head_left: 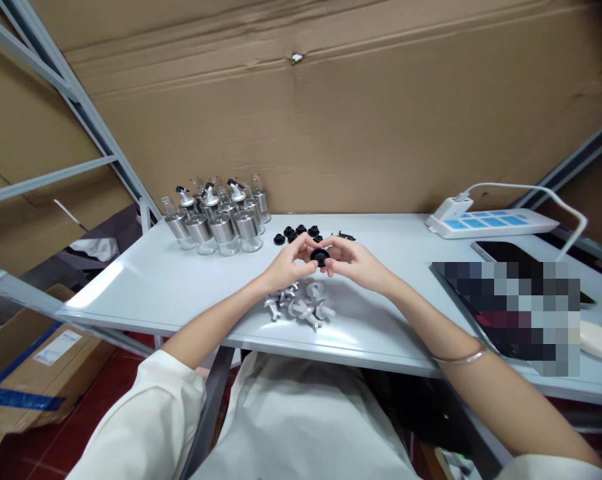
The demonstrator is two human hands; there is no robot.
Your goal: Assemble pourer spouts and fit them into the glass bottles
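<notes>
Between my two hands is a round black stopper [320, 257], raised above the table and gripped from both sides. My left hand [295, 259] pinches its left edge with thumb and fingertips. From the right, my right hand [353, 260] pinches the opposite edge. Below my hands lies a pile of silvery pourer spouts [305, 308]. Several more black stoppers [301, 230] sit behind my hands, partly hidden by my left fingers. Small black pieces [344, 235] lie just beyond my right hand.
Glass bottles with metal sleeves [224, 230] stand at the back left, some topped with pourers. A power strip [495, 223] with a plugged-in charger and white cable lies at right, near a dark phone [511, 257]. A cardboard box [55, 373] is on the floor at left.
</notes>
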